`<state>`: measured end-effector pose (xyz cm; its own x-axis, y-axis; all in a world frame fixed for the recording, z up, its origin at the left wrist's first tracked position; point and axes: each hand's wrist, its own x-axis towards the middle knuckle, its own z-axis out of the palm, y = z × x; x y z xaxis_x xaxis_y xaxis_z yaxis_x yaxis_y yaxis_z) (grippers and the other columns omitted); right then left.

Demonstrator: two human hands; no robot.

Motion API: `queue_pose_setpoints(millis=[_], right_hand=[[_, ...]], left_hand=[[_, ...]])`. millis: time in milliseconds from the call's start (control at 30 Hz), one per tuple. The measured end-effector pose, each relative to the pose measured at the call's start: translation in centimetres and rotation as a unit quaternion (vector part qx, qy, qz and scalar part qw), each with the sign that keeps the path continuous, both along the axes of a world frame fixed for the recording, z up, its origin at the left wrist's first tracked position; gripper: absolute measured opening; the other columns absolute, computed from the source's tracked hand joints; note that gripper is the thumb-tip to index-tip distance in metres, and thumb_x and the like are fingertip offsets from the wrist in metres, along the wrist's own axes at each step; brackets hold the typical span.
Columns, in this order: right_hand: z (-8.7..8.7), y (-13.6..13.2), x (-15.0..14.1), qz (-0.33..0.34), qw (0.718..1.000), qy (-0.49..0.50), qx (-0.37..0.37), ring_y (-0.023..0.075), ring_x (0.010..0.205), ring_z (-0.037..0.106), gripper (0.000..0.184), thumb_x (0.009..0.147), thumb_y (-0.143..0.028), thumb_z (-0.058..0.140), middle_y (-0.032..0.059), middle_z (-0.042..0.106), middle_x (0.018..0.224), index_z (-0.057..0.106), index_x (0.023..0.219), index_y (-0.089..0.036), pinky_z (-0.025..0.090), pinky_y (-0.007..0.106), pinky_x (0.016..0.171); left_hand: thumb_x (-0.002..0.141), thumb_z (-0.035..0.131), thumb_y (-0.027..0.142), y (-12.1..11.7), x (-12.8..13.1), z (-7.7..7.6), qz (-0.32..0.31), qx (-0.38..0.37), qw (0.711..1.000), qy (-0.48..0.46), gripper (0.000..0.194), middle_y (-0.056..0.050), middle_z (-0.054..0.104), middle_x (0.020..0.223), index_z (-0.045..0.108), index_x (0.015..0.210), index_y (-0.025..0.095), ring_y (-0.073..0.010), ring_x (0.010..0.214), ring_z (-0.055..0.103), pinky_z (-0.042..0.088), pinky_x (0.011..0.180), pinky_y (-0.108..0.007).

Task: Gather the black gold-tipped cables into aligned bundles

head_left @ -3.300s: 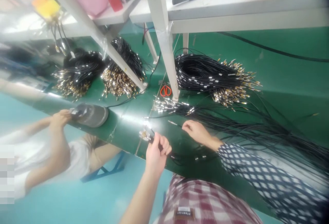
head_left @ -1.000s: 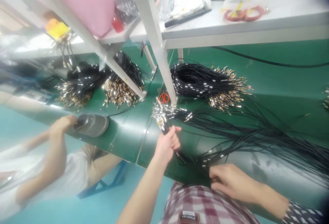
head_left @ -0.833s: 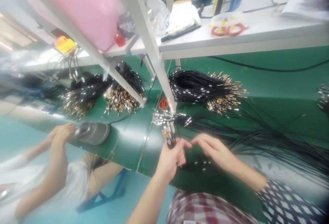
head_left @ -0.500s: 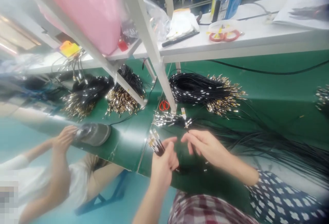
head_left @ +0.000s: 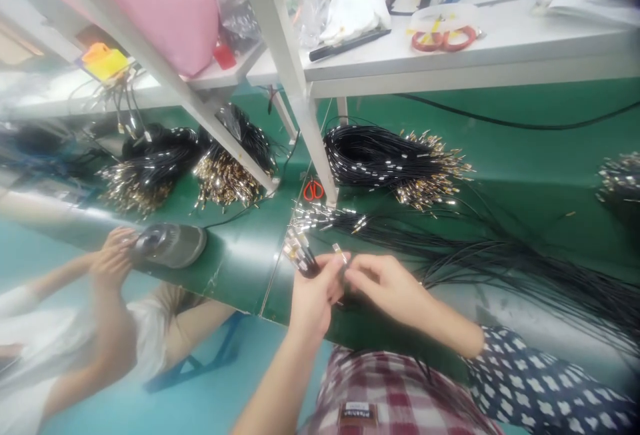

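Change at the hands: compared with half a second ago, the right hand (head_left: 393, 288) is now meeting the left hand (head_left: 313, 298) instead of hovering apart; the single cable (head_left: 339, 249) is now leaning with its metal connector between the two hands, where earlier it was standing over the right fingers
Change at the apron: thin black cables are now crossing the checked apron (head_left: 370, 388)
Bench, near: loose black cables (head_left: 480, 248) are stretching across the green bench (head_left: 245, 248) just beyond the hands; their silver ends are fanning out behind the held cable bunch (head_left: 300, 255)
Bench, farther: red-handled scissors (head_left: 313, 190) are lying beside the foot of a shelf leg (head_left: 317, 148); a coiled black cable bundle (head_left: 370, 158) is resting to the right of that leg; the leg is standing between this bundle and the bundles on the left
Neighbour: another person's hands (head_left: 113, 258) are working beside a dark grey rounded device (head_left: 173, 245)
Shelf: the white shelf (head_left: 500, 68) is overhanging the far bench, bearing a black pen-like tool (head_left: 350, 45) and a white glove (head_left: 355, 8)
Left fingers: curling closed around the cable bunch, connectors pointing up and leftward; the thumb side is nearing the single connector
Right fingers: narrowing to a pinch on the single cable, tips touching or almost touching the left hand; the exact contact is too blurred to tell
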<state>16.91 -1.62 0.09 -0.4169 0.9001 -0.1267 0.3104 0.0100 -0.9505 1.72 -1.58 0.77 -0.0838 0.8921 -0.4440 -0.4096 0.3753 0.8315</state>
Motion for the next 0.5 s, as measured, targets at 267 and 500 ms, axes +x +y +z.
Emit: queue_pose_setpoints(millis=[267,500], right_hand=[[-1.5,-2.1,1.0,0.035,0.998,-0.019,-0.051,0.0102,0.054,0.051,0.029,0.095,-0.035,0.041,-0.0041,0.058,0.056,0.056,0.075,-0.020,0.037,0.022,0.056],[-1.8,-1.7,0.3,0.079,0.991,-0.103,-0.016,0.0098,0.054,0.051,0.032,0.093,-0.033,0.042,-0.0030,0.060,0.058,0.055,0.067,-0.020,0.035,0.022,0.055]], left_hand=[[0.065,0.083,0.041,0.0,-0.4,-0.8,-0.017,-0.012,0.999,-0.038,0.050,0.013,0.024,0.044,0.069,0.102,0.010,-0.0020,0.040,0.019,0.016,0.040,-0.018],[0.068,0.077,0.053,-0.3,-1.0,-2.1,-0.034,-0.033,0.999,-0.015,0.047,0.011,0.021,0.043,0.069,0.074,0.007,-0.0021,0.039,0.020,0.019,0.040,-0.019]])
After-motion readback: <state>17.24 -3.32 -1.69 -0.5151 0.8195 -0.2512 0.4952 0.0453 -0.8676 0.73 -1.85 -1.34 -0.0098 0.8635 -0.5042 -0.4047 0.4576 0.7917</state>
